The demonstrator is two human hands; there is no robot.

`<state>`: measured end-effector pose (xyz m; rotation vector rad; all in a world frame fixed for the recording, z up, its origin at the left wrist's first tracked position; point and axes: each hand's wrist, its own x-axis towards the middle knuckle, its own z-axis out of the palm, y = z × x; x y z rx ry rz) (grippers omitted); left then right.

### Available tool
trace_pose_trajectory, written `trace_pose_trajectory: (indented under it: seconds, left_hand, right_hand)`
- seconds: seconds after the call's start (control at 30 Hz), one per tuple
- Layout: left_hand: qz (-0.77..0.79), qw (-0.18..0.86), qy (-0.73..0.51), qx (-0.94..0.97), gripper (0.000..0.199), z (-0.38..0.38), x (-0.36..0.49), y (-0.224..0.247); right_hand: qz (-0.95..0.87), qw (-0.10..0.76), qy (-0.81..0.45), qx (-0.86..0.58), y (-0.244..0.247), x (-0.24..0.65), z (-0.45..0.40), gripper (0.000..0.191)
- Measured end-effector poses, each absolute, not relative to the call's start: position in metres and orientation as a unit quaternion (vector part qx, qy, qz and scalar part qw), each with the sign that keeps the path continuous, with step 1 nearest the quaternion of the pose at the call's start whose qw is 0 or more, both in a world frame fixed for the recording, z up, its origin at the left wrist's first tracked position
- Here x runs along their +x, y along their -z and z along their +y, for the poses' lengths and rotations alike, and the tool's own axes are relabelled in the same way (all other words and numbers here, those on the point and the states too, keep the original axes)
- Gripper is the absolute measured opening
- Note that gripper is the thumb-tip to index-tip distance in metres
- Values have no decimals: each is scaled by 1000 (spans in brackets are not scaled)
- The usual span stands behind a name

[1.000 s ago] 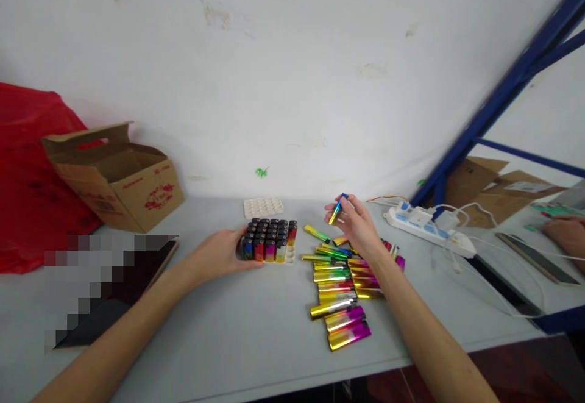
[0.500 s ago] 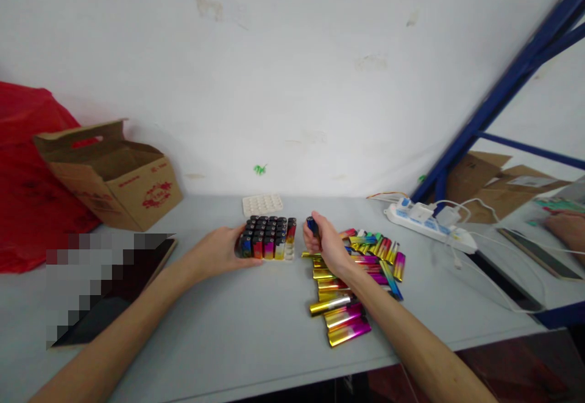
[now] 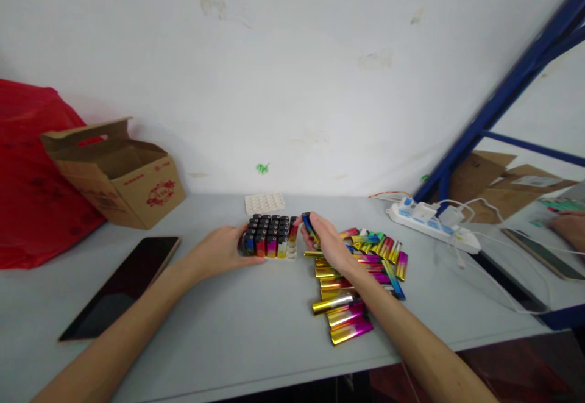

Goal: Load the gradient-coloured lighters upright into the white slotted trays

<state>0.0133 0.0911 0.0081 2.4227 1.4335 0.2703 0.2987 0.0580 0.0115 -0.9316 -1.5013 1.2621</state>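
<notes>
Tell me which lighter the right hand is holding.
The blue-and-gold lighter, tilted in the right hand; the others stand in the front tray or lie on the table.

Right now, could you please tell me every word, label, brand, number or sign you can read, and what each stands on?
No text is readable.
Handled carton: red print, too blurred.
Cardboard box at right: white label and dark marking, too small.

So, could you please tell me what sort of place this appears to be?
Probably a small workshop or similar workroom: loose lighters lie on a plain grey table, more stand upright in a pale tray, and a power strip with plugs and cables sits nearby.
</notes>
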Motion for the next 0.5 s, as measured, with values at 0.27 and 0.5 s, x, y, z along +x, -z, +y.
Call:
trace_pose_trajectory:
  seconds: [0.27, 0.5]
  left_hand:
    - [503, 172, -100, 841, 71, 89, 16, -11]
    - [507, 167, -91, 841, 74, 88, 16, -12]
  right_hand:
    - [-764, 456, -227, -397, -21, 310, 56, 28]
    - [-801, 374, -199, -424, -13, 314, 61, 17]
